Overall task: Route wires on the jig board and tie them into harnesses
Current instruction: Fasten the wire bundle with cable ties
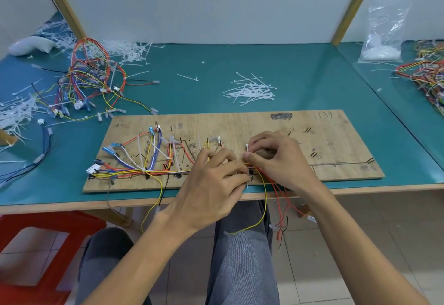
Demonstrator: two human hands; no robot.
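Working at the jig board (pixel 240 122), we keep both hands at the middle of its near edge. The board lies flat on the worktop (pixel 312 76), its long axis running left to right, parallel to the worktop's front edge.

The wire bundle (pixel 134 172) follows that same axis along the board's near side, from a white connector (pixel 93 168) at the left end towards our hands. Branch wires fan away from it towards the far side.

Our left hand (pixel 211 184) has its fingers curled down onto the wire bundle and grips it where the cable tie (pixel 247 147) crosses. Our right hand (pixel 276 160) pinches the cable tie between thumb and forefinger. The tie's long axis lies across the bundle, with its upper end pointing away from us.

Red and yellow wire ends (pixel 265 199) hang off the board's near edge, over our lap.

Loose cable ties (pixel 249 91) lie on the worktop beyond the board. Finished harnesses (pixel 91 76) sit far left. A clear bag (pixel 384 40) stands far right.
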